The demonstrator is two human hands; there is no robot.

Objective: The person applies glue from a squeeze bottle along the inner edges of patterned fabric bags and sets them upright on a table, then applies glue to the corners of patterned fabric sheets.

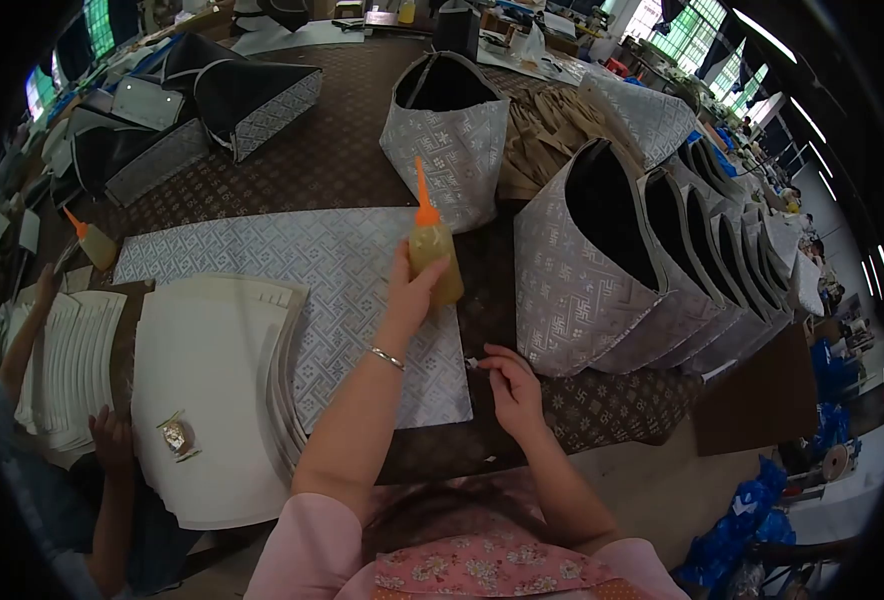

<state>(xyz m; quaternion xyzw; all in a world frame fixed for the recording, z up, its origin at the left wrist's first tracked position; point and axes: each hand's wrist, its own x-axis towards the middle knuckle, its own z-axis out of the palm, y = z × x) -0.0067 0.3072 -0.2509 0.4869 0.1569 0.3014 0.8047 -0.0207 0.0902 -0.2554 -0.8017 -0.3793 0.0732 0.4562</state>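
My left hand [412, 290] is wrapped round a squeeze bottle [432, 255] of yellowish liquid with a long orange nozzle, held upright over the table. Below it lies a silver-grey patterned sheet [362, 240]. My right hand [512, 388] is closed in a pinch by the sheet's lower right corner, with a small white bit [473, 363] at the fingertips; its exact kind is too small to tell. Just beyond the bottle stands a silver patterned bag body [447, 150] with a black inside.
Several similar bag bodies [587, 280] stand in a row at right. White sheets [212, 330] are stacked at left, a small gold packet [178, 436] on top. A co-worker's hand [112, 437] is at far left, near another orange-tipped bottle [95, 246]. Black bags [247, 95] lie behind.
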